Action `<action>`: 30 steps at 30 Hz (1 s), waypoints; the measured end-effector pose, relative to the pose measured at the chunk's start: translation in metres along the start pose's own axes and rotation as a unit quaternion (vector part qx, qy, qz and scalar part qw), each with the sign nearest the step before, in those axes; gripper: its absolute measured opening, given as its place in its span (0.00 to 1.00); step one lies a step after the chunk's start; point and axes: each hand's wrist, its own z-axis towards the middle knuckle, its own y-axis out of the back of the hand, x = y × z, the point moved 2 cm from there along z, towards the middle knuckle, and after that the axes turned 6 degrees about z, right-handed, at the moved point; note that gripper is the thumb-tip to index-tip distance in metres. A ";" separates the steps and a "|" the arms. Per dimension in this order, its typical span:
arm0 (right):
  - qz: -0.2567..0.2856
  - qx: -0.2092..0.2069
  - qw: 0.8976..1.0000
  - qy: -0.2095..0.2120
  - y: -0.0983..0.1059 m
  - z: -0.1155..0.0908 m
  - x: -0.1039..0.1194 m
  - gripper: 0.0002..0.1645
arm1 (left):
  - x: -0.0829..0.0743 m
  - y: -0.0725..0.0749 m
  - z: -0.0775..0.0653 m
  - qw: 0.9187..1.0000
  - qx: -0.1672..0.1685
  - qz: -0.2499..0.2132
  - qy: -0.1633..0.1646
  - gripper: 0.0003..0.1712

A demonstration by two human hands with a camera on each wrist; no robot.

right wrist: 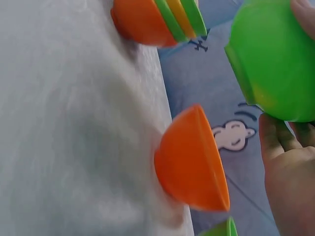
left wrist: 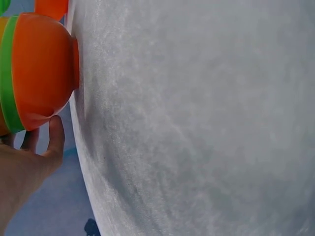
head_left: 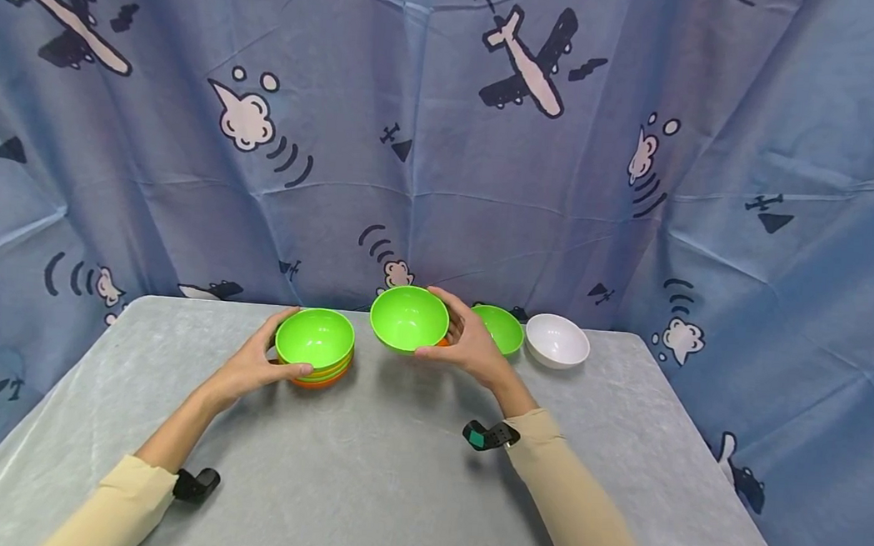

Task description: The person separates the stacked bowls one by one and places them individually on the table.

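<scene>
"Holding what, please, is the right hand (head_left: 472, 346)?"

"Its fingers and thumb grip a green bowl (head_left: 409, 319), raised above the grey table (head_left: 394, 479). Near it, an orange bowl (right wrist: 192, 160) stands on this table."

"And the left hand (head_left: 254, 364)?"

"Its fingers hold around a stack of bowls (head_left: 316, 345), which stands upright on the table, with orange at the bottom."

"More bowls?"

"Yes, another green bowl (head_left: 501, 329), and just beside it a white bowl (head_left: 556, 341)."
</scene>
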 end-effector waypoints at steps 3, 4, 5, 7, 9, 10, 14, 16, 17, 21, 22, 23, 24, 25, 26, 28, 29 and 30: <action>-0.002 -0.005 1.000 -0.003 0.010 -0.007 0.001 0.59 | 0.000 0.000 -0.001 1.000 0.001 -0.003 0.000 0.59; 0.000 -0.007 1.000 -0.005 0.014 -0.009 0.001 0.59 | 0.000 0.001 -0.001 1.000 0.001 -0.003 -0.001 0.59; 0.001 -0.008 1.000 -0.005 0.018 -0.012 0.002 0.59 | 0.000 0.001 -0.001 1.000 0.001 -0.004 -0.001 0.59; -0.002 -0.012 1.000 -0.008 0.027 -0.017 0.003 0.59 | 0.000 0.001 -0.001 1.000 0.001 -0.004 -0.002 0.59; -0.007 -0.018 1.000 -0.010 0.038 -0.023 0.003 0.59 | 0.000 0.001 -0.001 1.000 0.002 -0.002 -0.001 0.59; -0.010 -0.021 1.000 -0.012 0.044 -0.026 0.004 0.59 | 0.000 0.001 -0.001 1.000 0.002 -0.002 -0.001 0.59; -0.034 -0.037 0.999 -0.019 0.065 -0.039 0.007 0.59 | 0.000 0.000 -0.001 1.000 0.003 -0.001 0.001 0.60; -0.045 -0.047 0.998 -0.027 0.074 -0.046 0.010 0.59 | 0.001 0.000 -0.001 1.000 0.003 -0.001 0.002 0.60; -0.051 -0.052 0.997 -0.029 0.079 -0.049 0.012 0.59 | 0.001 0.000 0.000 1.000 0.003 0.000 0.003 0.60; -0.060 -0.070 0.995 -0.037 0.098 -0.062 0.014 0.59 | 0.002 0.000 -0.001 1.000 0.003 0.002 0.006 0.60; -0.064 -0.074 0.994 -0.039 0.104 -0.065 0.014 0.59 | 0.002 0.000 -0.001 1.000 0.004 0.002 0.006 0.60; -0.070 -0.078 0.994 -0.041 0.109 -0.068 0.014 0.59 | 0.002 0.000 -0.001 1.000 0.004 0.002 0.007 0.60; -0.075 -0.083 0.993 -0.043 0.114 -0.071 0.014 0.59 | 0.002 0.000 -0.001 1.000 0.004 0.002 0.007 0.60; -0.078 -0.087 0.992 -0.045 0.119 -0.074 0.014 0.59 | 0.002 0.001 0.000 1.000 0.004 0.002 0.008 0.60; -0.082 -0.091 0.991 -0.047 0.124 -0.077 0.014 0.59 | 0.002 0.001 0.000 1.000 0.004 0.002 0.008 0.60; -0.094 -0.099 0.989 -0.051 0.133 -0.083 0.016 0.58 | 0.002 0.001 0.000 1.000 0.005 0.002 0.008 0.61; -0.099 -0.103 0.988 -0.052 0.137 -0.086 0.017 0.58 | 0.001 0.001 0.001 1.000 0.005 0.002 0.007 0.61; -0.103 -0.107 0.987 -0.053 0.141 -0.089 0.018 0.58 | 0.002 0.001 0.001 1.000 0.004 0.002 0.006 0.61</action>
